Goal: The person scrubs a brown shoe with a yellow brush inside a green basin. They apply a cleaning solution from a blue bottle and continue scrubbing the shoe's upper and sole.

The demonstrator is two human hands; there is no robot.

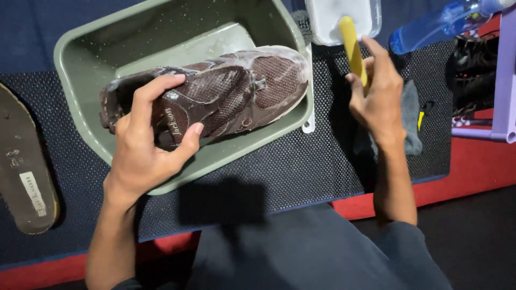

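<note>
The brown mesh shoe (226,94), wet and soapy, lies on its side inside the grey-green basin (86,70), gripped at the heel by the left hand (145,145). The right hand (379,94) is closed around a yellow brush handle (352,45), its head in the white tub (328,16) at the mat's far edge. A black textured mat (301,166) carries the basin. A blue spray bottle (435,24), grey cloth (411,115) and insole (24,166) lie around it.
</note>
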